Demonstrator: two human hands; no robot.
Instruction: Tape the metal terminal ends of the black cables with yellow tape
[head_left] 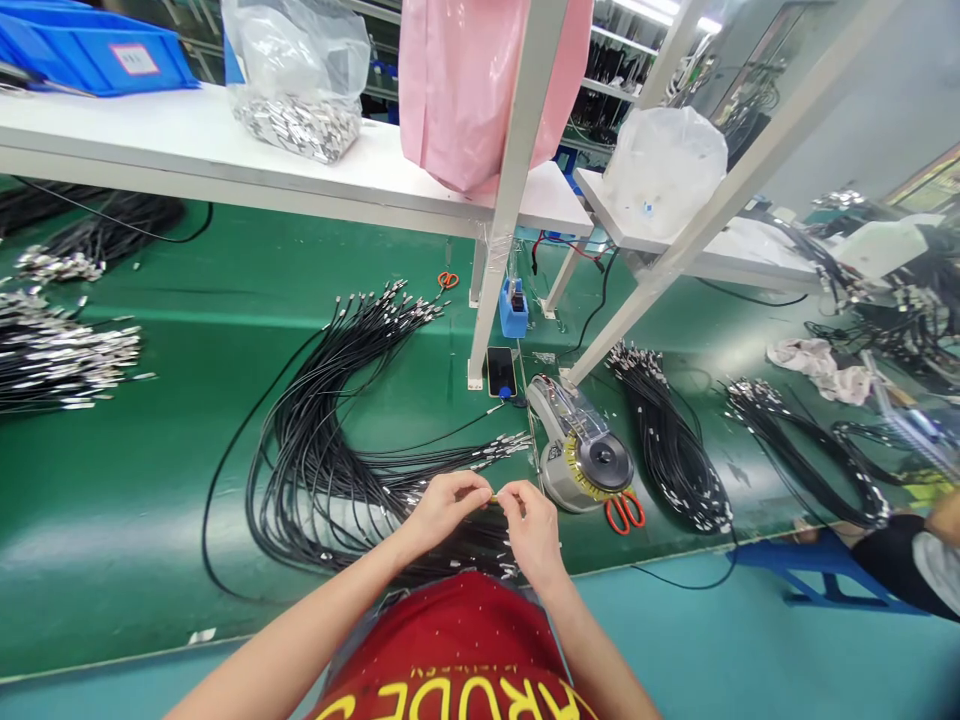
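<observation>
My left hand (450, 505) and my right hand (531, 525) meet over the near edge of the green bench, each in a pinch. Between their fingertips a small yellow strip (494, 499) shows; it looks like the tape on the grey tape dispenser (564, 470) just right of my hands. Whether a cable end lies under the strip is hidden by my fingers. A large looped bundle of black cables (300, 420) with silvery ends lies left of and beneath my hands. Orange-handled scissors (625, 512) rest beside the dispenser.
A phone (502, 372) and a blue holder (514, 310) stand behind the dispenser, near white shelf posts (517, 130). More cable bundles (675, 440) lie to the right, others far left. Small scissors (448, 281) lie further back. A person sits at the right edge by a blue stool (825, 575).
</observation>
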